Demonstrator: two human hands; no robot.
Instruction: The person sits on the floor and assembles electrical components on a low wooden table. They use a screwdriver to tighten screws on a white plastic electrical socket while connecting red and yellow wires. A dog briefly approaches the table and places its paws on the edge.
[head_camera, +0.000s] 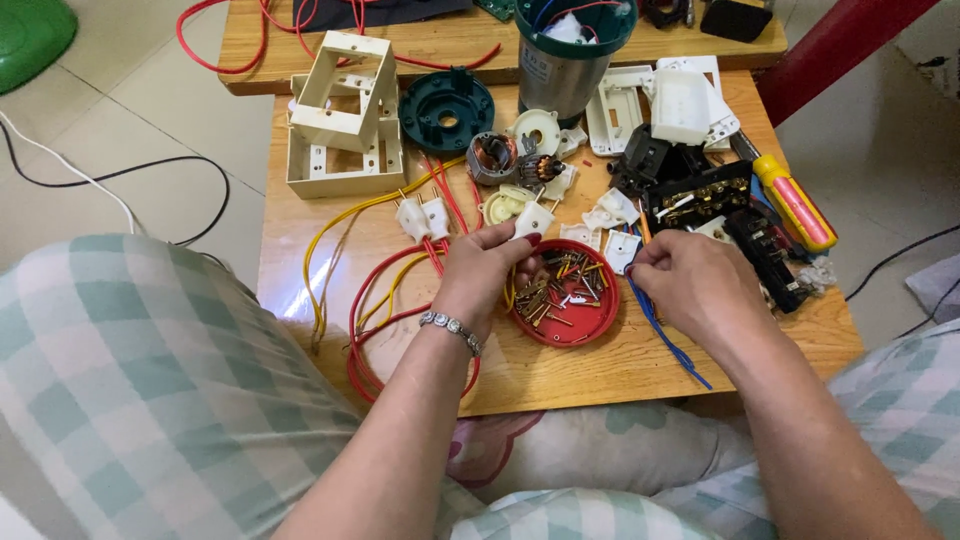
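- Left hand (490, 268) at frame centre pinches a small white plastic plug part (533, 219) above the round red plastic dish (592, 322) of brass screws.
- Right hand (690, 283), fingers curled narrow, rests on the wooden bench (560, 375) beside it; what it holds I cannot tell.

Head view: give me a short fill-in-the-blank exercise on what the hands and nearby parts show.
1. The left hand wears a ____ at the wrist.
2. The round lid holding small brass parts is ____ in colour.
3. The screwdriver at the right of the wooden table has a yellow and ____ handle.
4. The wires under the right hand are ____.

Missing words: bracelet; red; red; blue
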